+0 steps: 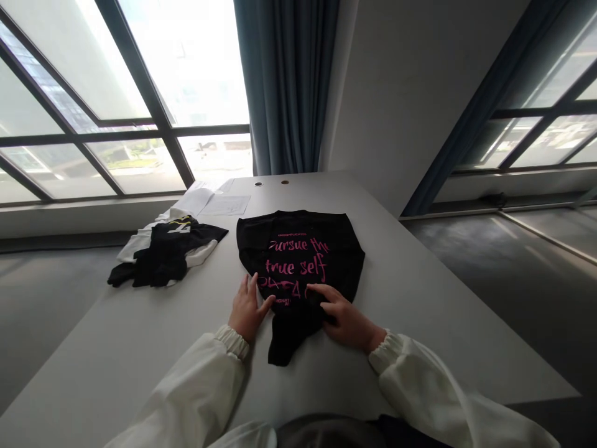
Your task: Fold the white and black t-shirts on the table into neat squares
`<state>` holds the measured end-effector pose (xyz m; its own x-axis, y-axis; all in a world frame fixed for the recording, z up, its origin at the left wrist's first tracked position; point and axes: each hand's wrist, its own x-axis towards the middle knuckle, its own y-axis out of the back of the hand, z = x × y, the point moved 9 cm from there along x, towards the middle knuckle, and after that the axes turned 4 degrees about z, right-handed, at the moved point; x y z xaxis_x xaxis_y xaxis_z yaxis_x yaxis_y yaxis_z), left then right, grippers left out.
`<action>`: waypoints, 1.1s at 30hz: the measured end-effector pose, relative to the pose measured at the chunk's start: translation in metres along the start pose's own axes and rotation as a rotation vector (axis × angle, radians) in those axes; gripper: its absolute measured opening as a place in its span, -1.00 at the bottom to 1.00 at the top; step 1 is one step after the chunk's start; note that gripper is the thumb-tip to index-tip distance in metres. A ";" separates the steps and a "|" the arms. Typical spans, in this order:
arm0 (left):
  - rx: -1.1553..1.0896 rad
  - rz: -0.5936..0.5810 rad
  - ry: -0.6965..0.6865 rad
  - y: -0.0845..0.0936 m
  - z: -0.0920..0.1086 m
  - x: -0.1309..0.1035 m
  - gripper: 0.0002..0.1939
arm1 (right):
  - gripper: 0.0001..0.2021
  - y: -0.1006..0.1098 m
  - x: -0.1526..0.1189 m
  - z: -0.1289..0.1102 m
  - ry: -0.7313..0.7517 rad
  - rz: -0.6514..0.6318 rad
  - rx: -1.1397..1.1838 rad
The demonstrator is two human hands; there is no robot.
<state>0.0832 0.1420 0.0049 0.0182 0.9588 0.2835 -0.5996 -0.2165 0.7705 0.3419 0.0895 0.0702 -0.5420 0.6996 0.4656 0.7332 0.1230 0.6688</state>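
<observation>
A black T-shirt (298, 249) with pink lettering lies spread on the white table, its near part bunched and one dark flap hanging toward me. At its left near edge rests my left hand (248, 306), fingers apart and touching the fabric. My right hand (342, 316) is on the near right part of the shirt, with the index finger stretched over the cloth and the other fingers curled. Some of those curled fingers are hidden, and whether they pinch the fabric is hard to see.
To the left on the white table (196, 348) lies a loose pile of black and white clothes (163, 255). Sheets of paper (224, 205) lie behind it. Two round cable holes (285, 182) show near the far edge, with a blue curtain (289, 87) and windows beyond.
</observation>
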 end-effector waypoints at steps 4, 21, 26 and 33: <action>-0.023 -0.097 -0.016 -0.014 -0.001 0.002 -0.15 | -0.87 -0.020 -0.023 0.000 -0.001 -0.252 -0.033; -1.474 -0.259 0.648 -0.037 0.011 -0.018 -0.83 | -0.35 0.008 -0.049 0.019 -0.088 0.014 0.086; -1.436 -0.390 0.560 -0.036 0.028 -0.028 -0.63 | -0.34 0.027 -0.070 0.024 -0.152 0.140 0.016; -1.391 -0.431 0.460 -0.031 0.030 -0.034 -0.43 | -0.55 0.039 -0.088 0.044 -0.367 0.152 -0.246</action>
<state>0.1255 0.1106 -0.0114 0.2976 0.9306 -0.2132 -0.8710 0.1733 -0.4597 0.4367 0.0637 0.0294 -0.2229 0.9048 0.3627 0.6499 -0.1394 0.7471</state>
